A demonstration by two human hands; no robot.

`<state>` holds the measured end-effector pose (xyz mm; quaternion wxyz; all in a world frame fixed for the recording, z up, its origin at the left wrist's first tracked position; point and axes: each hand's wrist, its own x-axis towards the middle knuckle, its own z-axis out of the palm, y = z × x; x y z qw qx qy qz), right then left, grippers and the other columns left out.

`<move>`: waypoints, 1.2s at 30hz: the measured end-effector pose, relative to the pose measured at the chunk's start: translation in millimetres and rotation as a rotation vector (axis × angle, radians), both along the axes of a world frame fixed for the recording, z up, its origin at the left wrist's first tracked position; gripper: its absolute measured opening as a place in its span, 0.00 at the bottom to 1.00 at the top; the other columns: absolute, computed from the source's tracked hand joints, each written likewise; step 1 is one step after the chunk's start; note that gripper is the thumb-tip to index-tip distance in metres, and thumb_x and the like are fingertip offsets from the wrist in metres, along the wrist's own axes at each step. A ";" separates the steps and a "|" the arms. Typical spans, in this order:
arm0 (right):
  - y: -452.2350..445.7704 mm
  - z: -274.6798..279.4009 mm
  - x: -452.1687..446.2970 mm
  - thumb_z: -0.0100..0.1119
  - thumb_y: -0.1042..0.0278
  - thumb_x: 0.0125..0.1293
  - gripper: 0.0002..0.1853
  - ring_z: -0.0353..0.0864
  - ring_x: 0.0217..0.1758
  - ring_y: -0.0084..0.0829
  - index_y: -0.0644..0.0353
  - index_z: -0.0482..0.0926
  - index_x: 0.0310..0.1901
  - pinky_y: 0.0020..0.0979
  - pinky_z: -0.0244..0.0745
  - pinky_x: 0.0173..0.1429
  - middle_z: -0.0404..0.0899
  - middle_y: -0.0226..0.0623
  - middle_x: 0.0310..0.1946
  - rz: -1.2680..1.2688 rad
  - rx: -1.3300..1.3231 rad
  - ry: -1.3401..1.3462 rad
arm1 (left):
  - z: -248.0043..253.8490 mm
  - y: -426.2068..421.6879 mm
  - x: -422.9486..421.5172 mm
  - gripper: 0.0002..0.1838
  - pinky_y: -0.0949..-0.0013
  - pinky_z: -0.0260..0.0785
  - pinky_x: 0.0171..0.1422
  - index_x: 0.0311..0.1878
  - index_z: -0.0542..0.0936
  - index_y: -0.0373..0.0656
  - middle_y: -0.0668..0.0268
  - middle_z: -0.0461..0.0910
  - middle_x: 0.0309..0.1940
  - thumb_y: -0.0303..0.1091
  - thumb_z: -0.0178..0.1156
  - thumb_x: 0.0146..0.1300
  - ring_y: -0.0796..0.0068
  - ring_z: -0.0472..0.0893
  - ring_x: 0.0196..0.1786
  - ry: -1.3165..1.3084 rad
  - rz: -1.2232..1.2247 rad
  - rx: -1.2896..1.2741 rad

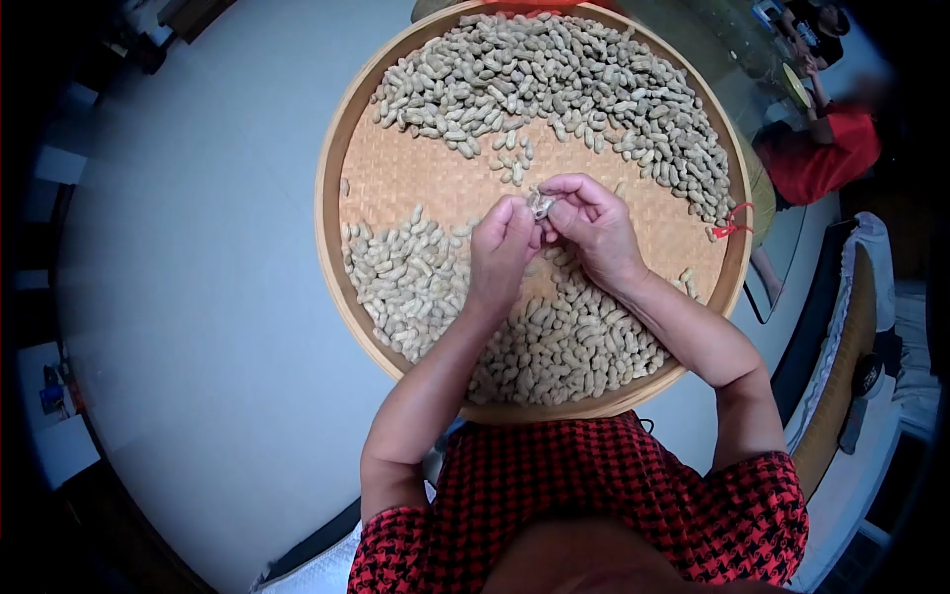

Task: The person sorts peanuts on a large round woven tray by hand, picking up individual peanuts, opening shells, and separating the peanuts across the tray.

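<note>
Above the middle of a round woven tray (406,173), my left hand (502,247) and my right hand (601,226) meet at the fingertips. Between them they pinch a peanut (539,204), whose pale shell looks cracked open, though its inside is too small to make out. Both hands are closed on it. Unshelled peanuts (564,74) are heaped along the tray's far side. More peanuts (411,272) lie at the near left, and others (579,342) spread beneath my forearms. A few loose peanuts (513,163) rest just beyond my fingers.
A red tie (730,224) hangs on the tray's right rim. Two other people sit at the upper right, one in a red shirt (836,153), near a green round item (795,87). A sofa (841,346) stands on the right, and pale floor (218,247) extends left.
</note>
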<state>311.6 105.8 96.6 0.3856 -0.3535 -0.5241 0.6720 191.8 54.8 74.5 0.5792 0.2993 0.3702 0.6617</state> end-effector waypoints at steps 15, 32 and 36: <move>191.3 89.3 -8.1 0.53 0.69 0.63 0.16 0.78 0.42 0.24 0.66 0.71 0.51 0.24 0.72 0.46 0.79 0.33 0.34 -0.260 0.501 -0.175 | -5.3 3.2 -16.2 0.08 0.83 0.53 0.25 0.35 0.71 0.40 0.73 0.65 0.20 0.33 0.49 0.68 0.87 0.61 0.21 0.162 0.154 -0.042; 104.3 -2.2 -0.5 0.54 0.76 0.60 0.07 0.74 0.29 0.28 0.64 0.76 0.40 0.30 0.71 0.34 0.76 0.34 0.31 -0.110 0.796 -0.639 | -5.8 4.9 -24.6 0.06 0.82 0.52 0.24 0.38 0.71 0.39 0.74 0.65 0.19 0.31 0.48 0.67 0.87 0.61 0.21 0.120 0.275 -0.046; 79.0 4.7 8.3 0.52 0.74 0.63 0.06 0.67 0.25 0.14 0.66 0.76 0.39 0.19 0.65 0.30 0.72 0.24 0.24 0.107 0.238 -0.386 | -11.1 5.3 -20.5 0.05 0.84 0.52 0.24 0.38 0.71 0.40 0.75 0.65 0.20 0.30 0.49 0.67 0.89 0.61 0.21 0.147 0.216 -0.078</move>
